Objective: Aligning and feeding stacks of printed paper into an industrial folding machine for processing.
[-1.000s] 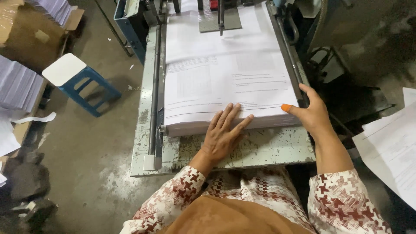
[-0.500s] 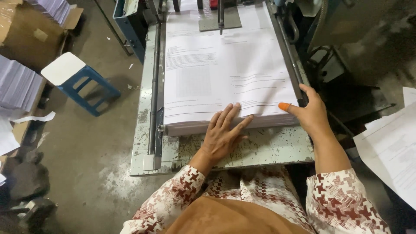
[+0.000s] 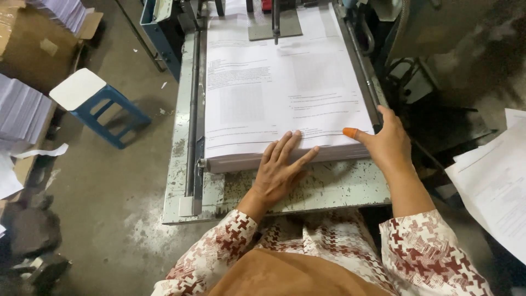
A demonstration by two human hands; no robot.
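Grey concrete workshop floor [image 3: 126,181], stained and littered. A worn metal machine table [image 3: 329,189] with chipped paint is seen centre frame. A thick stack of printed sheets [image 3: 279,93] is laid on it, butted against the side rails. A blue stool [image 3: 93,101] with a white top is parked left. The left hand [image 3: 279,172] is laid flat, fingers spread, on the stack's near edge. The right hand [image 3: 386,142] is pressed to the stack's right corner, orange-capped thumb on top.
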